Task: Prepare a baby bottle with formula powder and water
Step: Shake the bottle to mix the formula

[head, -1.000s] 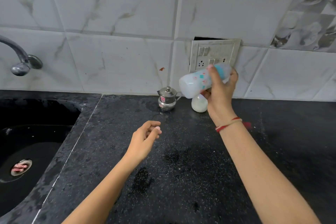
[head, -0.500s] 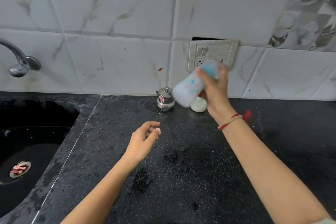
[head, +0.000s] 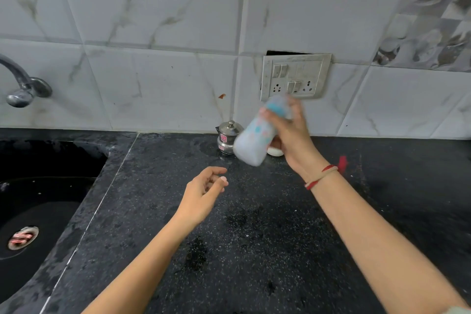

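Observation:
My right hand [head: 290, 135] grips a baby bottle [head: 254, 140] in the air above the back of the black counter [head: 254, 237]. The bottle is white with pink and blue marks and a blue collar, filled with milky liquid, tilted with its base down to the left, and motion-blurred. My left hand [head: 204, 191] hovers over the counter with loosely curled fingers, holding nothing. A small white object [head: 275, 151] sits on the counter behind the bottle, mostly hidden by my right hand.
A small steel lidded pot [head: 225, 136] stands at the wall beside the bottle. A black sink [head: 38, 199] with a tap [head: 20, 86] lies at the left. A switch and socket plate [head: 295, 76] is on the tiled wall.
The bottle has swung from lying nearly level to base-down and lower, in a shaking motion of my right hand. My left hand has stayed in place.

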A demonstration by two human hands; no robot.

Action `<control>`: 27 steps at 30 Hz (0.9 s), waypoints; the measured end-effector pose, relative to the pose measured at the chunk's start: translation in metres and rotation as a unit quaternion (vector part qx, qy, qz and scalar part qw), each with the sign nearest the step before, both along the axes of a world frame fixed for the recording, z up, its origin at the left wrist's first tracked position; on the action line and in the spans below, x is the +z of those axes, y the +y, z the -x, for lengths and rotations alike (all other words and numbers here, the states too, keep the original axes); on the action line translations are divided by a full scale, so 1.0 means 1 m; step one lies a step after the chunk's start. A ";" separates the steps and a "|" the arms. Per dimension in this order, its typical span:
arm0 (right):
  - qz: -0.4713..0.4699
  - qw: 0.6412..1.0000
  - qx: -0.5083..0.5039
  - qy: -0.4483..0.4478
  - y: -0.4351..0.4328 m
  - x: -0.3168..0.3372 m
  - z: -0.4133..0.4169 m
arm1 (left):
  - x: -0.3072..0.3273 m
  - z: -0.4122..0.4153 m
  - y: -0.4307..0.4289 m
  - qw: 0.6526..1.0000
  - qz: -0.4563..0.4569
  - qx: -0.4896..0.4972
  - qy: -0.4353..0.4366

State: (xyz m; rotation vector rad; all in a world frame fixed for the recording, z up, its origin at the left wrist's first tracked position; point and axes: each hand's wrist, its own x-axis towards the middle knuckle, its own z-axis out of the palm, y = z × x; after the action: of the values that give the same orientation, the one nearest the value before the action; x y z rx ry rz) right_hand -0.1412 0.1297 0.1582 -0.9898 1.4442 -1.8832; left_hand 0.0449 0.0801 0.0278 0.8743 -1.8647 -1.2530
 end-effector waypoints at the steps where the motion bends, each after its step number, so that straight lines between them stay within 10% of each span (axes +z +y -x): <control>1: -0.049 0.996 0.039 0.059 0.001 -0.006 0.000 | 0.000 -0.001 0.000 1.000 0.006 -0.004 -0.005; 6: -0.002 0.998 -0.045 -0.044 0.000 -0.011 0.010 | 0.000 -0.002 0.001 1.000 0.006 0.005 -0.002; 16: -0.123 0.986 0.082 0.072 -0.003 -0.017 0.002 | 0.004 0.002 0.005 1.000 0.017 0.005 0.017; 20: -0.038 0.997 -0.029 -0.059 -0.005 -0.016 0.000 | 0.012 0.002 0.009 0.998 0.001 0.016 0.062; 27: -0.068 0.997 0.002 0.044 -0.010 -0.031 -0.031 | 0.018 0.010 0.030 0.993 -0.013 -0.049 0.108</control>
State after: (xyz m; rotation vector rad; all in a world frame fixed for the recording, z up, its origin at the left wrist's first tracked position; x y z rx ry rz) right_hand -0.1106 0.1200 0.1270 -1.0211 1.5976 -1.7310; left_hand 0.0352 0.1097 0.0460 0.6379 -1.7389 -1.3771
